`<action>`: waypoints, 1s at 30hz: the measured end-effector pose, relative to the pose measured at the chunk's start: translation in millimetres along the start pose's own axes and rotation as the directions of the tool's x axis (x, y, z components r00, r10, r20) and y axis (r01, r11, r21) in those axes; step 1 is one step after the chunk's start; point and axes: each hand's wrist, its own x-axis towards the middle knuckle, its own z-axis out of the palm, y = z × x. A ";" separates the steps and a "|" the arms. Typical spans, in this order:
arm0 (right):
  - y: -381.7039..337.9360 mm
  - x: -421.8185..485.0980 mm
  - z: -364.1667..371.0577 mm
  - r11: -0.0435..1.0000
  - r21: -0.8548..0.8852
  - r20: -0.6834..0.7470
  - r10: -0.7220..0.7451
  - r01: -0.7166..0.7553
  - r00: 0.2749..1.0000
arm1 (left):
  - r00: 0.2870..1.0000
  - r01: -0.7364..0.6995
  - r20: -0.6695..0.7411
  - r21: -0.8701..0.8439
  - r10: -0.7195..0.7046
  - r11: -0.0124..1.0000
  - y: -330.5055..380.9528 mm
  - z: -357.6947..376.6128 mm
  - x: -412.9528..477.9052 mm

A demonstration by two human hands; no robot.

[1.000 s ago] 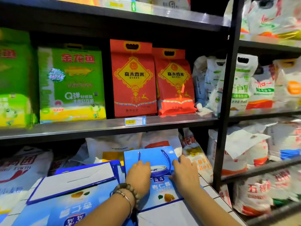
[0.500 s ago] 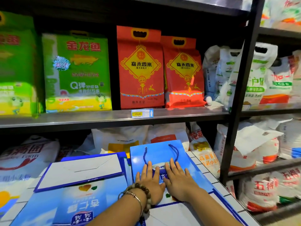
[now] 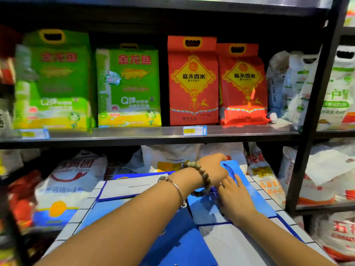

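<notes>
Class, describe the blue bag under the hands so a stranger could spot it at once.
Below the metal shelf with two red rice bags lie flattened paper bags. Pick the bright blue bag with a cord handle under the left hand and right hand; its neighbour shows a white flap.

two green rice bags (image 3: 52, 81) (image 3: 128, 87) and two red rice bags (image 3: 193, 81) (image 3: 244, 85); two price tags (image 3: 194, 130) (image 3: 28, 133) on the shelf edge (image 3: 134, 134). two hands (image 3: 213, 169) (image 3: 235, 196), one blue paper bag (image 3: 249, 191), two bracelets (image 3: 201, 173) (image 3: 176, 189).
</notes>
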 end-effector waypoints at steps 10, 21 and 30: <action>-94.7 -31.6 -127.4 0.607 0.774 0.221 -0.524 0.179 0.823 | 0.992 0.112 0.003 0.392 -0.123 0.913 -55.1 -52.8 -144.2; -138.8 -46.6 -113.5 0.657 0.731 0.286 -0.540 0.184 0.792 | 0.887 0.390 -0.324 0.146 -0.329 0.909 -136.8 -24.6 -241.1; -149.5 -50.0 -100.0 0.658 0.747 0.233 -0.391 0.094 0.890 | 0.929 0.204 -0.341 0.158 -0.140 0.966 -133.0 -15.2 -247.0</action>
